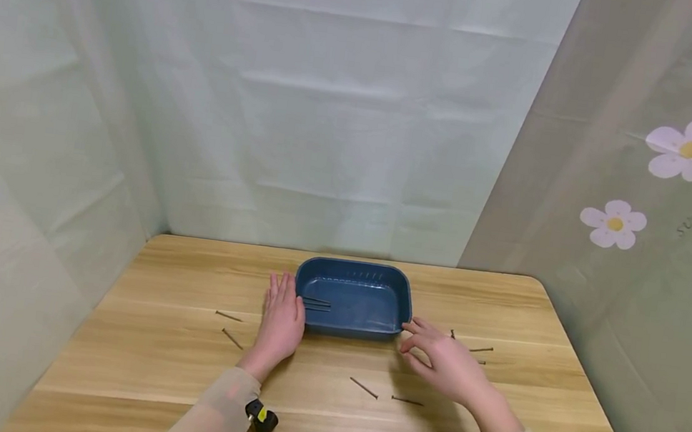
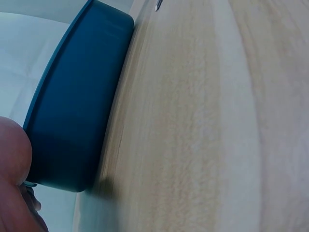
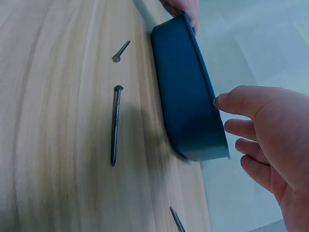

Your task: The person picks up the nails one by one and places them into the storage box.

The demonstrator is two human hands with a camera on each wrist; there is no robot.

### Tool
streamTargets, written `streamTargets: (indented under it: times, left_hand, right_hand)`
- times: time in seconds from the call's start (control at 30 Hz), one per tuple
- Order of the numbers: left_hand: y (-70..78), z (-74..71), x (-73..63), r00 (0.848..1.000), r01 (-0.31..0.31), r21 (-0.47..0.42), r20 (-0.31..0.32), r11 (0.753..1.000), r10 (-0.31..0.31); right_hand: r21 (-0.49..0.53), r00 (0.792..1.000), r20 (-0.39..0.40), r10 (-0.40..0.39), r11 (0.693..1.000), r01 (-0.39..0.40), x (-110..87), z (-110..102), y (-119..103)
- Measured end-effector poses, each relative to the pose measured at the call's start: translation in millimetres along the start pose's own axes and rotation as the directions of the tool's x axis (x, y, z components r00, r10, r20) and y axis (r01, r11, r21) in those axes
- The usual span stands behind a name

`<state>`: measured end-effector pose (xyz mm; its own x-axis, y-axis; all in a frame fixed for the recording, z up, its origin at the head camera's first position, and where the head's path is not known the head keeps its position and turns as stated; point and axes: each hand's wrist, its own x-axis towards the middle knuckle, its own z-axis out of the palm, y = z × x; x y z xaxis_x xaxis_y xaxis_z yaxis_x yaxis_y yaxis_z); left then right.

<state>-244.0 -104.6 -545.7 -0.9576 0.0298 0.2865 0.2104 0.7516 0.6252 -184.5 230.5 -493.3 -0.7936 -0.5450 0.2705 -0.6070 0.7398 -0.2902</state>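
Observation:
A dark blue rectangular tray (image 1: 368, 301) stands near the far edge of the wooden table. A few nails (image 1: 317, 306) lie inside it at its left end. My left hand (image 1: 283, 320) rests along the tray's left side, with fingers extended; the left wrist view shows only part of this hand (image 2: 13, 164) beside the tray's wall (image 2: 79, 96). At the right front corner is my right hand (image 1: 445, 361), its fingers loosely bent and spread. In the right wrist view the thumb (image 3: 236, 100) is at the rim, and nothing is seen held.
Two loose nails (image 1: 232, 338) lie left of my left hand. In front of the tray are a slanted nail (image 1: 364, 387) and a nearly level nail (image 1: 407, 401). Several more nails (image 1: 481, 349) lie beyond my right hand, partly hidden. Cloth curtains (image 1: 343, 136) surround the table (image 1: 159, 366).

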Motion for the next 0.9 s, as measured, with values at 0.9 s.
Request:
streamTargets:
  times: [0.9]
  left_hand:
    - [-0.6, 2.1, -1.7, 1.0, -0.011, -0.012, -0.016, 1.0, 0.011]
  right_hand:
    - [-0.01, 0.999, 0.033, 0.039, 0.999, -0.039, -44.8, -5.7, 7.9]
